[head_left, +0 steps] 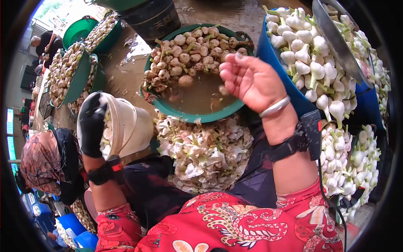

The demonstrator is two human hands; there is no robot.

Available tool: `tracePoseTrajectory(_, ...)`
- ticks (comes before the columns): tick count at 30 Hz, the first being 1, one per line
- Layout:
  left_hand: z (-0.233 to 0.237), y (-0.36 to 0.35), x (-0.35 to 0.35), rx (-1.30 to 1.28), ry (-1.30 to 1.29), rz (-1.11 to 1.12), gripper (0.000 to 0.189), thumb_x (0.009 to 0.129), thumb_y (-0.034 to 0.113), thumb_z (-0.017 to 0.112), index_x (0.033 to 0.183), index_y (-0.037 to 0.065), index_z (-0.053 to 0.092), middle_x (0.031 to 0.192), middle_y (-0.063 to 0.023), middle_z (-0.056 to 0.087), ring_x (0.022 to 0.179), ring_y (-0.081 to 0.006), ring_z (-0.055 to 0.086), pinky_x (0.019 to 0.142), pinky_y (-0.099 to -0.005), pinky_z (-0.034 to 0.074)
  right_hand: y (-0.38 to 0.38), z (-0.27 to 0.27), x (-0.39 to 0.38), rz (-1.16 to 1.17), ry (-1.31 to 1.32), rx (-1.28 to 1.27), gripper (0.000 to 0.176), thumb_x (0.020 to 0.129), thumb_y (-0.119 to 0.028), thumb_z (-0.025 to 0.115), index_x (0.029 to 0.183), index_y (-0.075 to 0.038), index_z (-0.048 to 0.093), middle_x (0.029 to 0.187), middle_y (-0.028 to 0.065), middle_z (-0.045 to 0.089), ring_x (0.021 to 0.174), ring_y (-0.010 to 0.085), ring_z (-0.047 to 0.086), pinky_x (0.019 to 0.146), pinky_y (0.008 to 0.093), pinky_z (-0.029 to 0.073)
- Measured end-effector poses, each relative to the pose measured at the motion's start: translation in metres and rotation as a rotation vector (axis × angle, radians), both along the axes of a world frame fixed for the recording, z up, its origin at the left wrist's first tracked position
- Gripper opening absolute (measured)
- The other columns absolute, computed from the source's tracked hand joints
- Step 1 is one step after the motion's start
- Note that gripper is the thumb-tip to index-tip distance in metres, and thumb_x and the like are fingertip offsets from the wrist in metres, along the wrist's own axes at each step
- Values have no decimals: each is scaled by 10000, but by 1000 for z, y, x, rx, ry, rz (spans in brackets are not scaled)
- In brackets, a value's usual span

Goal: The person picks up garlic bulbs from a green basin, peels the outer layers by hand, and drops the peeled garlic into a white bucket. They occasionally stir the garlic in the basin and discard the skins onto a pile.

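Note:
My left hand (pixel 93 128), in a black glove, is over the mouth of a white bucket (pixel 136 126) with peeled white garlic bulbs (pixel 106 133) inside. Its fingertips are smeared, so I cannot tell what they hold. My right hand (pixel 254 82) is bare, palm turned inward and fingers loosely bent, with nothing showing in it. It hangs over the right side of a green basin (pixel 201 117) of muddy water. Unpeeled, dirty garlic bulbs (pixel 180 54) are heaped along the basin's far side. A lone bulb (pixel 223 90) shows just under my right hand.
Peeled skins (pixel 201 153) are piled between my knees. A blue tub (pixel 273 63) of clean garlic stands at right, with a metal pan (pixel 336 42) beside it. A black bucket (pixel 151 21) is behind the basin. Another person's covered head (pixel 46 164) is close at left.

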State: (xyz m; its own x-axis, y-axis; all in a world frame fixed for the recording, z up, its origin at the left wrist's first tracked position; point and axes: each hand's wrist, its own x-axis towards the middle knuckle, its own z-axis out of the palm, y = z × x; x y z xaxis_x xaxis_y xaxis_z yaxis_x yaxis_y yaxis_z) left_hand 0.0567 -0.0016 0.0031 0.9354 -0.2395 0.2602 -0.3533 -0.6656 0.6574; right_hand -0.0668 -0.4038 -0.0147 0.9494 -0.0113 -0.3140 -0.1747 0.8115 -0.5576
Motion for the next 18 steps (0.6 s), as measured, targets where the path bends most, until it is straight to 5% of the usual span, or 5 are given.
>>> tracePoseTrajectory(4, -73, -151, -4, -52, 278, -481, 301, 787, 60, 653, 1084, 17, 631, 926, -135, 657, 869, -205, 636, 744, -299, 506, -25, -1, 0, -170, 50, 34, 206, 901, -167, 518, 1024, -17, 588, 896, 85, 641, 767, 181, 626, 687, 321, 507)
tracePoseTrajectory(5, -109, -178, 2, 172, 115, -590, 332, 788, 151, 670, 1090, 18, 629, 902, -160, 658, 855, -220, 643, 727, -305, 510, -26, -1, -3, -191, 71, 34, 205, 897, -165, 526, 1024, -17, 587, 887, 78, 635, 755, 177, 619, 685, 320, 507)
tracePoseTrajectory(6, -105, -217, -11, 187, 533, -494, 355, 802, 216, 659, 1092, 14, 625, 928, -193, 656, 891, -246, 640, 767, -336, 507, -27, 0, -6, -227, 118, 4, 204, 893, -164, 533, 1028, -19, 581, 889, 76, 632, 752, 170, 612, 683, 313, 508)
tracePoseTrajectory(10, -249, -294, -3, 160, 367, -557, 374, 808, 286, 604, 1090, 45, 641, 991, -199, 654, 909, -352, 631, 840, -434, 483, -33, 12, -16, -342, 100, -48, 207, 891, -163, 535, 1038, -23, 573, 912, 77, 633, 777, 162, 616, 688, 287, 507)
tracePoseTrajectory(18, -331, -312, -4, 393, 452, -606, 355, 797, 269, 592, 1080, 62, 650, 987, -200, 654, 937, -353, 622, 855, -431, 478, -33, 24, -18, -345, 56, -110, 259, 905, -149, 494, 1124, -16, 530, 972, 96, 621, 816, 173, 611, 708, 296, 505)
